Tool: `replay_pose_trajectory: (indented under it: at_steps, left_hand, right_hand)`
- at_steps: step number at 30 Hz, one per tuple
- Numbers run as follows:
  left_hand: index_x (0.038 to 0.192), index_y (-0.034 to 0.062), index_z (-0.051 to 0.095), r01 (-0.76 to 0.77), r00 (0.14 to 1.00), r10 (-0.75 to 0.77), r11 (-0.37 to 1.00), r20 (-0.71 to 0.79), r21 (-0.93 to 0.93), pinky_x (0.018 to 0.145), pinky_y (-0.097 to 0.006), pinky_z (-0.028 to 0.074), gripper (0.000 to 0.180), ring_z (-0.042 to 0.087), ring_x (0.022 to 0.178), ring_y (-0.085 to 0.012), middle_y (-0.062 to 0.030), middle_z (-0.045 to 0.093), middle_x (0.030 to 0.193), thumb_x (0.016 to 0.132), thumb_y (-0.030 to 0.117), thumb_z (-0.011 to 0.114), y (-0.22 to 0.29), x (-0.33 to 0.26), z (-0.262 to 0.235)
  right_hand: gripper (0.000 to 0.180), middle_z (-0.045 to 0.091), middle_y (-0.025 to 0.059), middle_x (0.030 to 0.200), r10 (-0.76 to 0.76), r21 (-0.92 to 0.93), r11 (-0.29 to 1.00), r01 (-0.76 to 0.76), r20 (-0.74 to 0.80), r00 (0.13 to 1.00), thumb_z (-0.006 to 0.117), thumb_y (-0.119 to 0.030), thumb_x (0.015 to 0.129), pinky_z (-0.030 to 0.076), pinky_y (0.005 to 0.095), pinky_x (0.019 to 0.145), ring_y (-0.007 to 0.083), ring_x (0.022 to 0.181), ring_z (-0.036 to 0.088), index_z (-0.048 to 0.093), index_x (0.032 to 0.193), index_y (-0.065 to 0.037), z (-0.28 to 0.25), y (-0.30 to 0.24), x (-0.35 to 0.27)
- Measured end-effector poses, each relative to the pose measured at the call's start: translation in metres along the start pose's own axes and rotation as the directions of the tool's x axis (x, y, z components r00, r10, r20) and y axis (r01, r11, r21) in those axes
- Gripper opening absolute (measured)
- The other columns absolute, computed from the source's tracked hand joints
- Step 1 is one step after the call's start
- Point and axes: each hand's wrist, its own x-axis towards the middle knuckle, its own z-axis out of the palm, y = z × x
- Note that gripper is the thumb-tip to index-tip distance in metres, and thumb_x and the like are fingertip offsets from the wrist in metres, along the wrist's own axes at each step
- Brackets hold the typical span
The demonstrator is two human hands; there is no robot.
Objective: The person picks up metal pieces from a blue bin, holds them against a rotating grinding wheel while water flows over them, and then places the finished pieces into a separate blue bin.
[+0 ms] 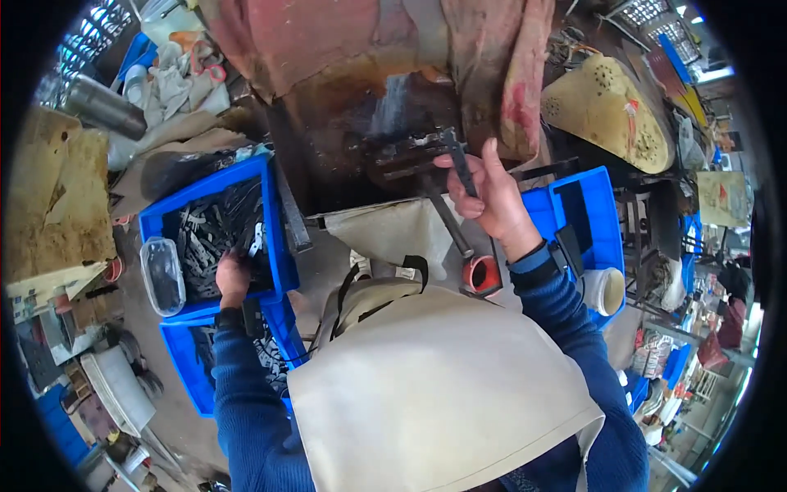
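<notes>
My right hand point(497, 203) is raised in front of the dark machine recess, palm partly turned up. Between its thumb and fingers is a narrow dark metal strip point(459, 157), tilted with its upper end toward the recess. To the left, my left hand point(234, 277) reaches down into a blue bin point(283, 238) full of flat metal pieces point(201, 246), some dark and some shiny. Its fingertips are dark and blurred among the pieces, so their grip is hidden. A clear plastic tub point(163, 277) sits at that bin's left side.
A second blue bin point(187, 361) with metal pieces stands under my left forearm. At the right are a blue bin point(602, 213) and a white cylindrical container point(604, 291). Reddish cloth point(328, 41) hangs over the recess. A metal bar point(449, 223) projects toward my apron point(443, 369).
</notes>
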Motion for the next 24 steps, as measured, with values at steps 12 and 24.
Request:
replay_pose_trajectory:
  at_steps: [12, 24]
  left_hand:
    - [0.095, 0.0091, 0.071, 0.312, 0.821, -0.398, 0.914, -0.410, -0.260, 0.077, -0.043, 0.053, 0.016, 0.065, 0.086, -0.0369, -0.0158, 0.068, 0.092, 0.082, 0.013, 0.063, -0.067, -0.076, -0.082]
    - [0.101, 0.0083, 0.067, 0.327, 0.854, -0.299, 0.945, -0.426, -0.007, 0.080, -0.048, 0.052, 0.024, 0.064, 0.089, -0.0407, -0.0191, 0.068, 0.090, 0.081, 0.020, 0.062, -0.086, 0.006, -0.049]
  right_hand:
    - [0.029, 0.040, -0.0049, 0.064, -0.093, -0.142, 0.988, 0.067, -0.186, 0.978, 0.055, -0.030, 0.099, 0.019, 0.0201, 0.038, 0.0031, 0.043, 0.029, 0.059, 0.113, -0.005, -0.037, 0.006, 0.023]
    - [0.024, 0.040, -0.0063, 0.060, -0.182, -0.355, 0.927, 0.119, -0.148, 0.972, 0.058, -0.022, 0.097, 0.020, 0.0194, 0.039, 0.0018, 0.043, 0.032, 0.059, 0.110, -0.002, -0.011, 0.010, 0.028]
